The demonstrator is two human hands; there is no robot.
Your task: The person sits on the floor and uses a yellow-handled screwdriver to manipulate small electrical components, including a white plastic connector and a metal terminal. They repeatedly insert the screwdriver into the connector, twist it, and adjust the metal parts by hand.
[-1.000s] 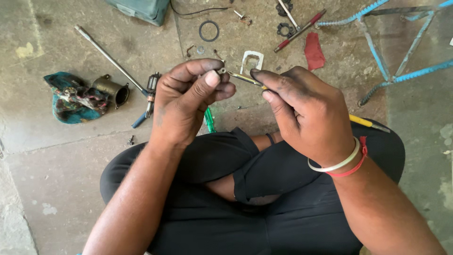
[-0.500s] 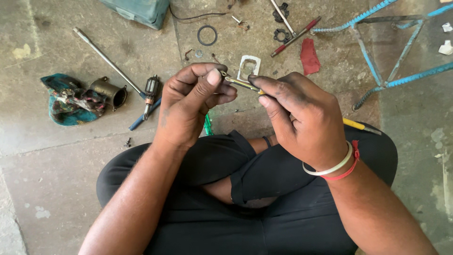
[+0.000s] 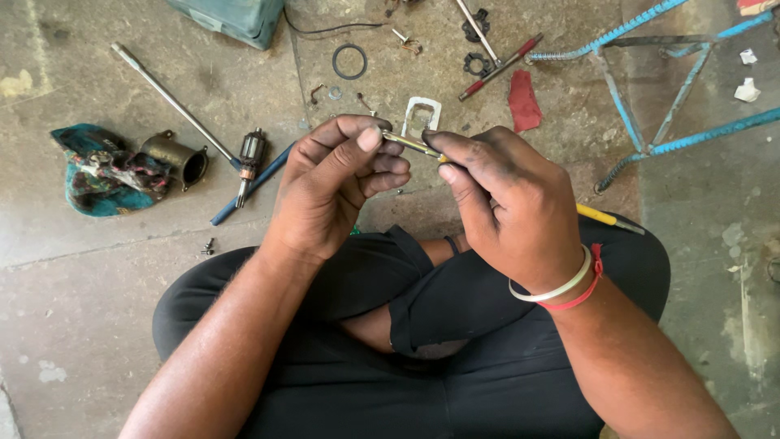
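Floor (image 3: pixel 97 325): bare concrete, strewn with loose parts; a dismantling or repair looks partway through, how far cannot be told.
Motor housing (image 3: pixel 175 156): lies apart beside a rag, armature (image 3: pixel 250 154) out, near a long rod.
Right hand (image 3: pixel 512 203): grasps a slim yellow-handled tool (image 3: pixel 414 145), shaft metallic.
Left hand (image 3: pixel 337 179): fingers curled, pinching something small at the tool's tip, above the crossed legs; the piece itself is hidden.

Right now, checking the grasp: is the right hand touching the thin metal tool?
Touching. The head view shows the right hand pinching the thin metal tool between fingertips.
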